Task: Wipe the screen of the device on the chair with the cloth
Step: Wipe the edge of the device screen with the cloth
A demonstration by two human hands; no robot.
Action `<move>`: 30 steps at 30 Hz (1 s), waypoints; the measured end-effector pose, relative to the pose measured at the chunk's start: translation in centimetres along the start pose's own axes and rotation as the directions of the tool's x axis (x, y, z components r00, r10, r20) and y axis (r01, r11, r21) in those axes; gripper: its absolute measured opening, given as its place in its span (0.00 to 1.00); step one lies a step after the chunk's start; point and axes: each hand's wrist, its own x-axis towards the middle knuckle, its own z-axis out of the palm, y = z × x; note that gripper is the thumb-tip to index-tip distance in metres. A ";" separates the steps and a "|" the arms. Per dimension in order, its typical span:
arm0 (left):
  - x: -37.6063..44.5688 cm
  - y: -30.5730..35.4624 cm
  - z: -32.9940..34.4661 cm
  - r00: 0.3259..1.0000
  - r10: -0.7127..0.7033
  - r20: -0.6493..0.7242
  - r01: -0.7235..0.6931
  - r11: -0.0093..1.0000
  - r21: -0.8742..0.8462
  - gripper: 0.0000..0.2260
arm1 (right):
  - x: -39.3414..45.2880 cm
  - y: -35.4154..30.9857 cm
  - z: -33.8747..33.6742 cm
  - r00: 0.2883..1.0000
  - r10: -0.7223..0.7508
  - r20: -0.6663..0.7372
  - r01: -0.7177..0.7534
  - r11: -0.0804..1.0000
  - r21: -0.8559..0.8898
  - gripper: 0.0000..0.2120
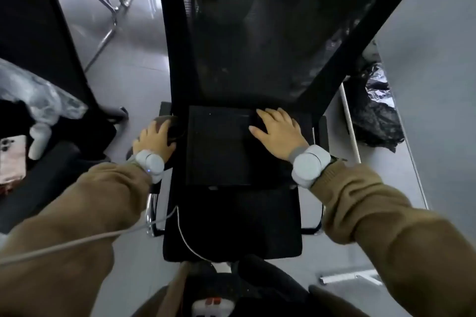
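A black flat device (221, 152) lies screen-up on the seat of a black mesh chair (231, 226). My right hand (279, 131) lies flat on the screen's far right corner, fingers spread. A darker patch (259, 119) shows beside its fingertips; it looks like a dark cloth under the palm, though I cannot tell for sure. Left of the device, my left hand (154, 140) curls over a dark rounded pad (171, 126) at the chair's left arm. Both wrists carry white bands.
A white cable (180, 226) runs across the seat front to my left sleeve. A second dark chair (33, 33) with a plastic bag (38, 95) stands to the left. A black bag (373, 116) lies on the floor to the right, by a grey wall.
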 end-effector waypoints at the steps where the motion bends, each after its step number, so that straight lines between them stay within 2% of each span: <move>1: 0.5 -0.1 0.2 0.999 0.004 0.041 -0.006 0.999 0.054 0.27 | 0.0 0.0 0.1 1.000 0.006 -0.014 -0.006 1.000 -0.001 0.29; 3: 1.7 -0.8 0.9 0.993 0.028 0.114 -0.038 0.995 0.088 0.28 | 0.1 0.2 0.3 0.998 0.014 -0.066 -0.015 1.000 -0.014 0.28; 6: 3.8 -2.0 2.1 0.966 0.037 0.258 -0.048 0.998 0.037 0.30 | 0.1 0.7 0.7 0.994 0.031 -0.109 -0.035 0.999 -0.030 0.28; 8: 4.6 -3.0 2.7 0.955 0.022 0.296 -0.039 0.998 0.052 0.33 | 0.2 1.0 0.7 0.990 0.047 -0.133 -0.051 0.998 -0.025 0.27; 12: 5.2 -3.4 3.2 0.962 0.067 0.266 -0.090 0.993 0.075 0.34 | 0.1 1.2 1.1 0.985 0.069 -0.158 -0.060 0.996 0.064 0.27; 20: 5.7 -2.5 2.9 0.984 0.017 0.180 -0.031 0.997 0.072 0.21 | -0.2 1.4 1.2 0.979 0.102 -0.174 -0.075 0.985 0.153 0.26; 24: 5.2 -2.7 2.4 0.987 0.028 0.157 -0.035 0.999 0.040 0.13 | -0.6 1.2 0.7 0.973 0.084 -0.217 -0.053 0.988 0.146 0.26; 27: 4.4 -2.6 1.8 0.983 0.041 0.181 -0.054 0.997 0.064 0.14 | -0.8 1.1 0.1 0.971 0.070 -0.228 -0.043 0.991 0.124 0.26; 30: 3.7 -2.4 0.8 0.991 0.027 0.129 -0.030 0.999 0.023 0.14 | -1.2 1.3 -0.6 0.969 0.059 -0.240 -0.037 0.995 0.093 0.26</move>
